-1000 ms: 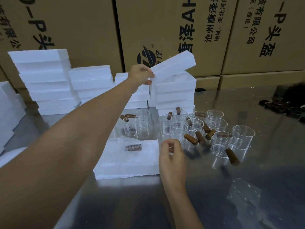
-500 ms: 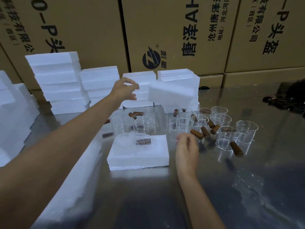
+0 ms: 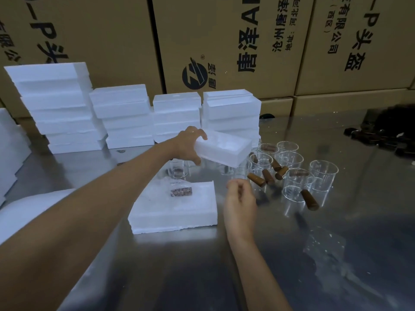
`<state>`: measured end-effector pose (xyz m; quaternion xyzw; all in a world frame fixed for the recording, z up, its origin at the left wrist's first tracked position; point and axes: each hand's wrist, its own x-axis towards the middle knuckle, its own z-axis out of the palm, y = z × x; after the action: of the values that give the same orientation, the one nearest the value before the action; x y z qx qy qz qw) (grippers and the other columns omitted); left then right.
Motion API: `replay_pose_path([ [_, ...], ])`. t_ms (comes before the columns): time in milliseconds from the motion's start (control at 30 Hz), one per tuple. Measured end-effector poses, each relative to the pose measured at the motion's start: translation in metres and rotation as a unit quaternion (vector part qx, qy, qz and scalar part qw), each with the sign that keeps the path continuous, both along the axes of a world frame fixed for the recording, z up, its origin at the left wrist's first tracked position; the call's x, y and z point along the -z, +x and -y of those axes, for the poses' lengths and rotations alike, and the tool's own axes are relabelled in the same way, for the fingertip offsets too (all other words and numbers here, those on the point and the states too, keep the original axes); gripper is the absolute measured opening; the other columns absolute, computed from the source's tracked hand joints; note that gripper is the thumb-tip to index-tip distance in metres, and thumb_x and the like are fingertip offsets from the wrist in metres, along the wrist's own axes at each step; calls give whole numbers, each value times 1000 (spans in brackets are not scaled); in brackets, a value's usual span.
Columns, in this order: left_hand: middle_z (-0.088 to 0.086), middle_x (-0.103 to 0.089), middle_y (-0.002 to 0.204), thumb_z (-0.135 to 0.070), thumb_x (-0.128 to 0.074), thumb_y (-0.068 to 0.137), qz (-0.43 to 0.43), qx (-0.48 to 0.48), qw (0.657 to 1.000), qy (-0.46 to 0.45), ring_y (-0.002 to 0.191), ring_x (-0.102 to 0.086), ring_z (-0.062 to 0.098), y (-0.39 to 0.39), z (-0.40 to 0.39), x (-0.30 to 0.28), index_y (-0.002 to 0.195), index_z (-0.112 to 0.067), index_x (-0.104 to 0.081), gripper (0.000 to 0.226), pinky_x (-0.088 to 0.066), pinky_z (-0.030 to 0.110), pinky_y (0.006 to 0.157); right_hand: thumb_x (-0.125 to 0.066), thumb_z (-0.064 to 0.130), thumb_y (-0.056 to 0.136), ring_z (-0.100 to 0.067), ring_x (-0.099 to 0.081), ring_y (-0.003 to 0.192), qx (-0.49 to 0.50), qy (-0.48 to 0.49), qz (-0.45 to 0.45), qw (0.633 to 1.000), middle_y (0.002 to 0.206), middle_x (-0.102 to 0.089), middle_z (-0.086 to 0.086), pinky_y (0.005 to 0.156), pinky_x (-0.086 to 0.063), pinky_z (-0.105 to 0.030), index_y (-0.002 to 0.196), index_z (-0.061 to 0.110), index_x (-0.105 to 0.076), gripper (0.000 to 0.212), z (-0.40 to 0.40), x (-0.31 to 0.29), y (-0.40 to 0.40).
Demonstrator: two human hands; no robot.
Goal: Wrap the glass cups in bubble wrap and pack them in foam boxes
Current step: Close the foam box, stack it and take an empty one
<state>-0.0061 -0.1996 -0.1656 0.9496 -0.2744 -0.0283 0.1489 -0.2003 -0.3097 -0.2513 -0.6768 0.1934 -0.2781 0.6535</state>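
Note:
My left hand (image 3: pixel 188 144) grips one end of a white foam box piece (image 3: pixel 224 150), held in the air above the glass cups. Below it a white foam box half (image 3: pixel 175 212) lies on the metal table, with a bubble-wrapped cup (image 3: pixel 179 190) with a brown handle in it. My right hand (image 3: pixel 241 202) hovers just right of that box, fingers loosely curled and holding nothing. Several clear glass cups (image 3: pixel 296 187) with brown wooden handles stand behind and to the right.
Stacks of white foam boxes (image 3: pixel 121 115) line the back of the steel table (image 3: pixel 202 277), against large cardboard cartons (image 3: pixel 224 41). More foam (image 3: pixel 9 149) sits at the left edge. A bubble wrap sheet (image 3: pixel 323 245) lies front right. Dark items (image 3: pixel 386 135) rest far right.
My left hand has lifted a foam piece off the back stack and carried it down and nearer, over the cups. My right hand has stayed beside the open box.

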Motion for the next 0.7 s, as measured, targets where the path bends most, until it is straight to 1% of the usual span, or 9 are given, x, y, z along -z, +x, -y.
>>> replay_pose_path([
  [33,5,-36,143,-20,-85,73,26,6,1000,-16,123,-42,25,0,-1,3,131,-25,-44,72,-45,40,97,-48,23,97,11,-54,70,0,-1,0,1000,77,-62,12,57,-36,-11,86,24,-59,15,0,1,0],
  [167,6,-51,123,-24,-77,80,71,10,996,-54,95,-54,25,-11,-16,-1,116,-26,-40,52,-42,30,70,-49,24,96,11,-53,67,4,-1,-5,1000,75,-62,10,55,-35,-13,85,24,-58,15,0,0,0],
  [267,3,-53,112,-28,-73,82,51,12,992,-116,77,-64,18,-28,-38,-17,115,-31,-39,48,-57,35,54,-49,24,96,13,-53,67,-3,1,-10,1000,78,-62,10,59,-36,-19,86,25,-59,15,-1,0,0],
  [300,0,-54,108,-29,-72,82,41,15,989,-144,72,-68,13,-35,-46,-23,115,-33,-38,47,-58,29,53,-49,25,96,14,-53,68,-4,-1,-12,1000,79,-63,10,59,-36,-20,86,26,-59,15,0,1,0],
  [367,-8,-59,101,-37,-72,84,66,8,987,-145,63,-64,-5,-49,-66,-39,115,-37,-37,46,-48,11,50,-49,25,97,15,-53,69,-10,-3,-9,1000,81,-62,10,58,-35,-18,87,26,-59,14,0,1,-1],
  [433,-14,-65,90,-49,-71,85,82,-5,988,-131,62,-62,-9,-64,-88,-56,117,-39,-39,47,-40,6,46,-49,24,97,18,-52,68,-10,2,-4,1000,82,-62,11,55,-35,-11,89,24,-60,14,1,0,-2],
  [533,-7,-72,81,-63,-70,80,-9,-20,984,-175,66,-69,8,-83,-118,-78,118,-40,-47,50,-51,15,55,-48,24,96,17,-51,63,-6,17,-11,1000,79,-60,13,59,-36,-20,92,21,-61,14,2,-2,-2],
  [633,2,-71,85,-68,-68,77,-182,-39,952,-243,69,-65,23,-93,-137,-83,115,-21,-55,62,-58,34,66,-47,27,97,5,-53,66,-12,25,-14,1000,77,-59,12,60,-35,-27,95,20,-61,16,3,-2,-4],
  [700,8,-68,84,-67,-65,80,-290,-44,927,-234,69,-58,23,-98,-147,-73,108,-12,-59,62,-54,35,68,-46,28,96,-3,-55,75,-17,32,-13,999,79,-61,12,62,-36,-28,94,21,-62,17,2,-2,-7],
])
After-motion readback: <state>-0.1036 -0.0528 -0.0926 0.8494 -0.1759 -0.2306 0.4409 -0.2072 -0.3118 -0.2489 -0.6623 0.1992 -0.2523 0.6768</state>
